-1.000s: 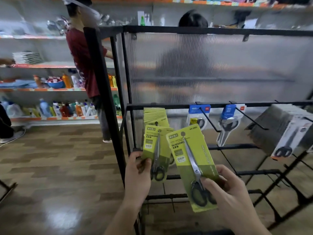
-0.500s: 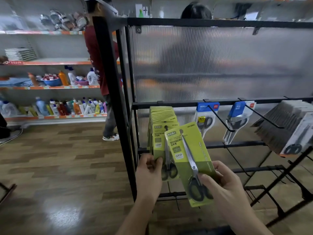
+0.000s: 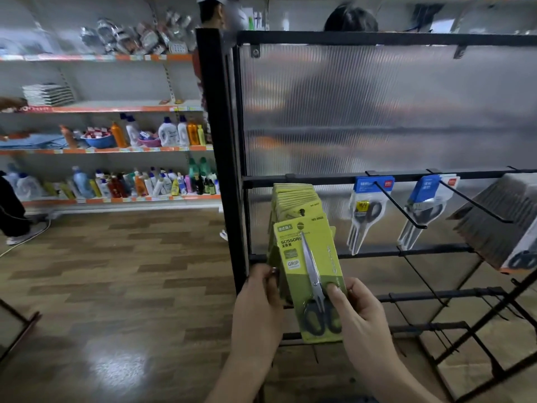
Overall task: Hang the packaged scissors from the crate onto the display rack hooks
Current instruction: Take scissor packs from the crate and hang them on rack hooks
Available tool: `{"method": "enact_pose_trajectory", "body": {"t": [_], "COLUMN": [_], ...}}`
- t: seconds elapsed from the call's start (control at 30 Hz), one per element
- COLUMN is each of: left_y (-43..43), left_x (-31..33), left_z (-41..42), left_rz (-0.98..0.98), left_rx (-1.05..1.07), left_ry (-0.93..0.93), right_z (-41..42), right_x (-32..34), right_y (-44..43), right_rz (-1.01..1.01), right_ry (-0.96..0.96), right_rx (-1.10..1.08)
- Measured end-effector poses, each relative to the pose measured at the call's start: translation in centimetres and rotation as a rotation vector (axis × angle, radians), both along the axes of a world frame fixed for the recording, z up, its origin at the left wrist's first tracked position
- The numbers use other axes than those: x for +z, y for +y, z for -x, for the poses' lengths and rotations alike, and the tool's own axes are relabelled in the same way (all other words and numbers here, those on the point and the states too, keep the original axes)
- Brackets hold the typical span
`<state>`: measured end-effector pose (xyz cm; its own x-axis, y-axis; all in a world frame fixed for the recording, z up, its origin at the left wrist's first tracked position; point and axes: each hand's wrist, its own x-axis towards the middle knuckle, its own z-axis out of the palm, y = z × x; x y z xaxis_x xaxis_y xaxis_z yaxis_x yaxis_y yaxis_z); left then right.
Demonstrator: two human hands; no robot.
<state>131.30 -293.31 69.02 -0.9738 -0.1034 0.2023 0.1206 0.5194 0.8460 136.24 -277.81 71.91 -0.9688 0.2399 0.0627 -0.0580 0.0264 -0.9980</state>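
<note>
- Shop shelving (image 3: 116,152) with bottles filled the nine o'clock side, above a glossy wood-pattern floor (image 3: 116,286).
- At centre stood the black display rack (image 3: 218,141), backed by a ribbed translucent panel, likely to screen the aisle behind.
- The right hand (image 3: 360,318) had its fingers clamped on a green scissors pack (image 3: 311,274) by the lower edge, thumb on the handles, leaving the hang hole free for the hook.
- The left hand (image 3: 261,298) pinched the hanging green stack (image 3: 293,205) at the pack's eleven o'clock, apparently steadying it.
- Blue-carded scissors (image 3: 366,207) hung on hooks at three o'clock.
- No crate was visible.
</note>
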Motion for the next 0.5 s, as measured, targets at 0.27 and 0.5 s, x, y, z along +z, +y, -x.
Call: {"method": "enact_pose_trajectory", "body": {"t": [0.27,0.5], "left_y": [-0.7,-1.7], "left_x": [1.1,0.6], "left_z": [-0.3,-0.3], "left_rz": [0.176,0.08], "left_rx": [-0.058,-0.167], "left_ry": [-0.102,-0.257], "right_z": [-0.1,-0.4], "right_x": [-1.9,-2.8], "right_y": [-1.0,-0.7], "right_rz": [-0.001,-0.013], "right_ry": [0.044,-0.032], "right_rx": [-0.138,-0.157]}}
